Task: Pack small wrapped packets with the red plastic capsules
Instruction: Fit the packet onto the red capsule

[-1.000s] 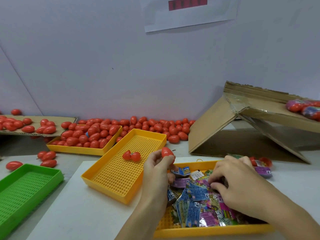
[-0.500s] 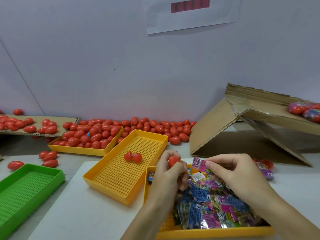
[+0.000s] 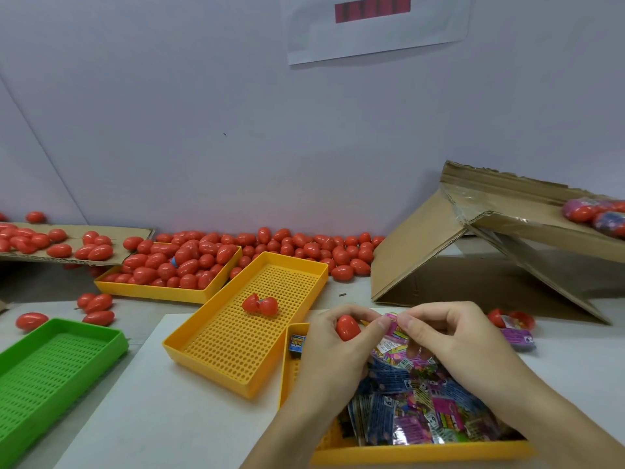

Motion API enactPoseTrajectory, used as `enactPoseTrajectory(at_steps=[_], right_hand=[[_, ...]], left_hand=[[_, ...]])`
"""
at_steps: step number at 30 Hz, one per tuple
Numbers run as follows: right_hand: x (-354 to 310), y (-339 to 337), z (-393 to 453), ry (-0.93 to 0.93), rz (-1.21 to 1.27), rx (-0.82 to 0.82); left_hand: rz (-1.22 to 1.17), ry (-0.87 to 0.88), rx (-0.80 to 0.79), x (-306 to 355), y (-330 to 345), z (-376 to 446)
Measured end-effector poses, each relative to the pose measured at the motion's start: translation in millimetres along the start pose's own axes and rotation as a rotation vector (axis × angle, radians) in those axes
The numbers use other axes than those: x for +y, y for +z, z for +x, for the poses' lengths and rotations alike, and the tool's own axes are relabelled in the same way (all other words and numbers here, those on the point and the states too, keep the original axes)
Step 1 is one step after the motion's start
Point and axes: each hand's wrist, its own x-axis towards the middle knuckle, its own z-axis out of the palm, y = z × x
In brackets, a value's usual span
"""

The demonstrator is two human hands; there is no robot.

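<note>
Your left hand [image 3: 333, 346] curled round a red capsule [image 3: 348, 328] while your right hand [image 3: 453, 340] pinched a pink packet [image 3: 393, 328] above the packet tray [image 3: 422, 451].

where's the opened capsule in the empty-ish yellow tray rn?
Head view, left of centre: the open red capsule lies alone in the middle yellow tray, up and left of the left hand.

Bright even light, wide-angle edge bending

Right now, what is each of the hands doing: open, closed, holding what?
Left hand: closed round a red capsule.
Right hand: pinching a pink wrapped packet beside the capsule.
</note>
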Motion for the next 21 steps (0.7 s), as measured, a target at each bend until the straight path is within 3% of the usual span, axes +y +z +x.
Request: enactPoseTrajectory(at_steps=[21], right_hand=[[2.8, 2.1, 0.8, -0.114, -0.101, -0.011]], left_hand=[[-0.029, 0.035, 0.11, -1.8, -1.2, 1.9]])
